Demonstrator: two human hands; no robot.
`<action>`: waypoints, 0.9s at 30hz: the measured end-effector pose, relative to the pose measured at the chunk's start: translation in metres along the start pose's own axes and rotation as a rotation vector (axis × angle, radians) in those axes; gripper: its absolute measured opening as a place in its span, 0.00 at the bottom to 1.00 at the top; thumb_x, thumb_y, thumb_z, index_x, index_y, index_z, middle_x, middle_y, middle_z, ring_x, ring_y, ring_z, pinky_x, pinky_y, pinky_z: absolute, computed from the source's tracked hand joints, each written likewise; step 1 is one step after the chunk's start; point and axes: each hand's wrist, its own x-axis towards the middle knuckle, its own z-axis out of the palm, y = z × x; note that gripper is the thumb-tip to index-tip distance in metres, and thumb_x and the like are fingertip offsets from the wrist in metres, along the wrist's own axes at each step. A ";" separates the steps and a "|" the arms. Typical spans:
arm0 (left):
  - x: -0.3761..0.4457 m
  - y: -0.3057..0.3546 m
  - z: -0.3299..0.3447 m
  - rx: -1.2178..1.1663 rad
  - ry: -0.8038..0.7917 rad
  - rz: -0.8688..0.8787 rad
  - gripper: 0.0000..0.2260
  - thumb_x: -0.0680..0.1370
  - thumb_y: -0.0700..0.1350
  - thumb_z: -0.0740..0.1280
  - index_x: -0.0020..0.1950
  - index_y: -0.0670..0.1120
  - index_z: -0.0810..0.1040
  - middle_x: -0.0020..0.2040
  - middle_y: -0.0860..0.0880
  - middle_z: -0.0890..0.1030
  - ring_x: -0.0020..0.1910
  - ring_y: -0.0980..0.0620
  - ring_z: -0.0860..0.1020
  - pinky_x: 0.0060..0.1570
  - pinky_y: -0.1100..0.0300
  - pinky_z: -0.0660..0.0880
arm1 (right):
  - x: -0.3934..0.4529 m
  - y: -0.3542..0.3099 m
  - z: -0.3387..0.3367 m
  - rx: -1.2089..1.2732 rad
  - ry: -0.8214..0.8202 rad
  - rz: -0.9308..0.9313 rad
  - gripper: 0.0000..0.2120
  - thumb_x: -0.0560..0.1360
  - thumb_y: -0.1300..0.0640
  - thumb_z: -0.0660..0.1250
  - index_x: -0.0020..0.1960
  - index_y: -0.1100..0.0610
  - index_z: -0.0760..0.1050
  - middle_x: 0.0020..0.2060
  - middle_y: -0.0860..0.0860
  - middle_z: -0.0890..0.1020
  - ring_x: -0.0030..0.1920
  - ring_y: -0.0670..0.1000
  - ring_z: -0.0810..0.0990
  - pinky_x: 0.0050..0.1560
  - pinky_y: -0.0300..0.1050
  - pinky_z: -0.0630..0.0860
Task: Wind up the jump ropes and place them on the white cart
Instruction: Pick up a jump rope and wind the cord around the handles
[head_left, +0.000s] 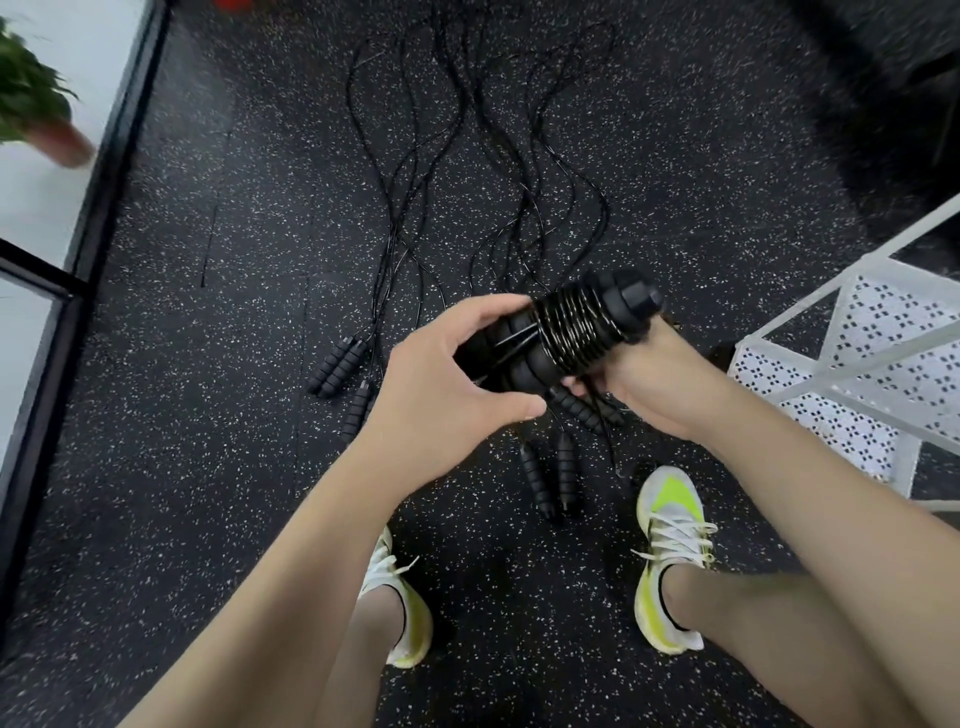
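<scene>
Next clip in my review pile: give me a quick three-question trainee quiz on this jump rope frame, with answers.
1. True or false: the cord is already coiled around the handles of the wound jump rope held in both hands.
2. On which side of the person does the white cart stand? A) left B) right C) behind
3. What grips the bundle's bare handle end, the left hand or the right hand?

Key
1. True.
2. B; its perforated shelf is at the right edge.
3. The left hand; the right hand supports the wrapped end. More loose jump ropes lie on the speckled floor.

floor ahead: loose jump ropes (519, 171) sprawled | right: white cart (852, 364) close | left floor (208, 415) open
</scene>
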 end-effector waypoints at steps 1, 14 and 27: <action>0.001 -0.001 0.001 0.003 0.034 -0.007 0.34 0.64 0.38 0.84 0.66 0.60 0.79 0.58 0.63 0.83 0.59 0.64 0.80 0.63 0.62 0.75 | 0.002 0.002 0.005 0.005 0.054 0.002 0.12 0.82 0.69 0.60 0.43 0.61 0.78 0.34 0.56 0.79 0.34 0.50 0.74 0.37 0.45 0.70; 0.011 -0.023 0.000 0.327 0.285 -0.106 0.29 0.69 0.40 0.78 0.68 0.53 0.76 0.51 0.62 0.81 0.53 0.61 0.78 0.54 0.71 0.68 | -0.015 -0.008 0.049 -0.755 0.043 -0.004 0.10 0.83 0.53 0.60 0.60 0.48 0.78 0.43 0.39 0.86 0.35 0.40 0.79 0.45 0.41 0.77; 0.013 -0.026 0.004 0.427 0.178 -0.106 0.29 0.71 0.39 0.76 0.71 0.54 0.75 0.57 0.56 0.81 0.60 0.50 0.76 0.62 0.53 0.73 | -0.020 -0.021 0.029 -0.977 0.095 -0.188 0.11 0.80 0.50 0.69 0.61 0.44 0.80 0.50 0.41 0.85 0.41 0.37 0.80 0.50 0.38 0.77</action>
